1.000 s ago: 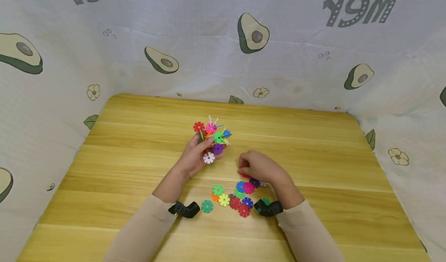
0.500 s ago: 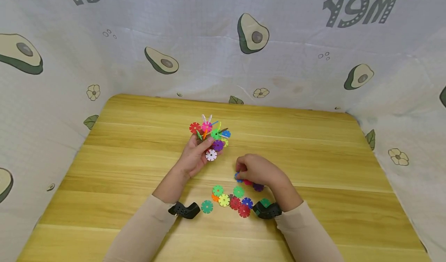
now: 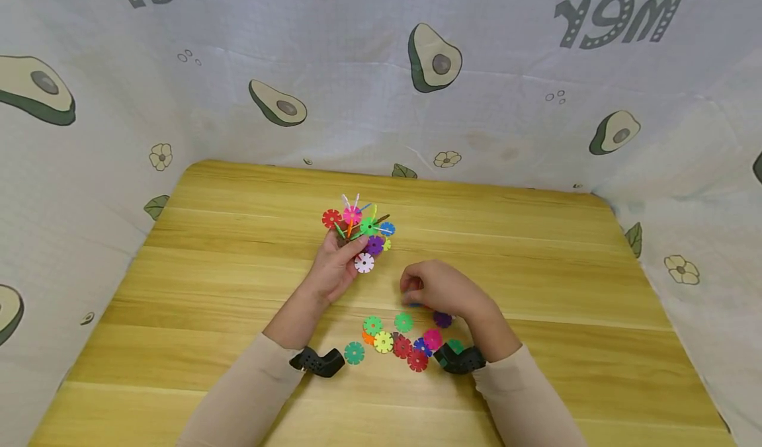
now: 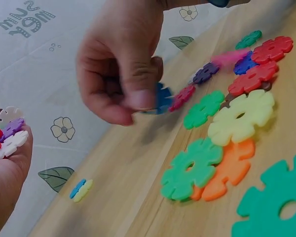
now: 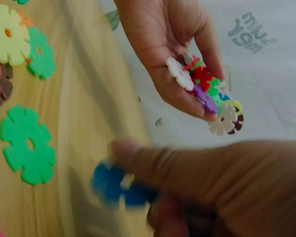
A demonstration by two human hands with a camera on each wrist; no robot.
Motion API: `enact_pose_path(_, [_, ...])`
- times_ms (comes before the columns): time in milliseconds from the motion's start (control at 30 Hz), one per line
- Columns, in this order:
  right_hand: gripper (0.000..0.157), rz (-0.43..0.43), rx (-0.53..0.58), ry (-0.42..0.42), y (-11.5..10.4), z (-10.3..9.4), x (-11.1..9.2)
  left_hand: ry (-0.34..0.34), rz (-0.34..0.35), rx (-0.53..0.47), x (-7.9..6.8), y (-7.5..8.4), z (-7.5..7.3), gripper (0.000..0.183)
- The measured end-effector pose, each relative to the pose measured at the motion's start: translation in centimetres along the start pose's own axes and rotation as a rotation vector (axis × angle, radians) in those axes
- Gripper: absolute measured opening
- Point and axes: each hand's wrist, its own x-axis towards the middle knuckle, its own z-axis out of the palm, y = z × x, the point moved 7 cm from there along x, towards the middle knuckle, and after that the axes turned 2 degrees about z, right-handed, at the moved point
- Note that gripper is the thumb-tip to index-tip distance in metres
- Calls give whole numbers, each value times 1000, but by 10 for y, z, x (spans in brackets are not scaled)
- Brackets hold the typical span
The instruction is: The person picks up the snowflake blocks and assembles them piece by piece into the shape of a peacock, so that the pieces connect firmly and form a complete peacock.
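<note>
My left hand [image 3: 335, 266] grips a cluster of interlocked notched plastic discs [image 3: 369, 227] above the table. Pink, green, purple, white, red and blue discs stick out of it at various angles. My right hand [image 3: 443, 287] pinches a single blue notched disc [image 5: 119, 186] between thumb and fingers, low over the table. From the head view that disc is mostly hidden under the hand. Close to the right hand lie a purple disc [image 3: 442, 319], a green disc [image 3: 403, 322] and a magenta disc [image 3: 432, 339].
Toward the front, loose discs lie partly overlapping, among them a yellow disc [image 3: 383, 342], a red disc [image 3: 417, 360] and an orange disc [image 4: 228, 170]. A teal disc [image 3: 354, 352] sits apart at their left. Behind the wooden table [image 3: 536, 248] hangs an avocado-print cloth [image 3: 357, 57].
My right hand has picked up the blue disc. A magenta disc now lies nearer me, over a dark blue one, and a green disc has shifted slightly. The left hand's cluster has turned a little.
</note>
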Motion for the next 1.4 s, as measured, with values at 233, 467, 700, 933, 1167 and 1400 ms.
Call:
enact_pose_path(233, [9, -161, 408, 348, -6, -29, -3, -21, 9, -17, -3, 0, 7, 46])
enact_pose_path(467, [8, -280, 405, 532, -14, -35, -8, -40, -2, -68, -6, -2, 14, 40])
enact_pose_path(700, [8, -330, 333, 606, -19, -35, -9, -70, -6, -81, -6, 0, 15, 40])
enact_pose_path(933, [10, -410, 220, 684, -25, -36, -12, -76, -12, -71, -8, 2, 17, 36])
enact_pose_path(1167, [10, -461, 275, 692, -28, -35, -13, -63, 7, -56, -8, 3, 16, 37])
enact_pose_path(1400, [12, -506, 252, 721, -32, -32, -15, -81, 3, -34, -9, -2, 19, 46])
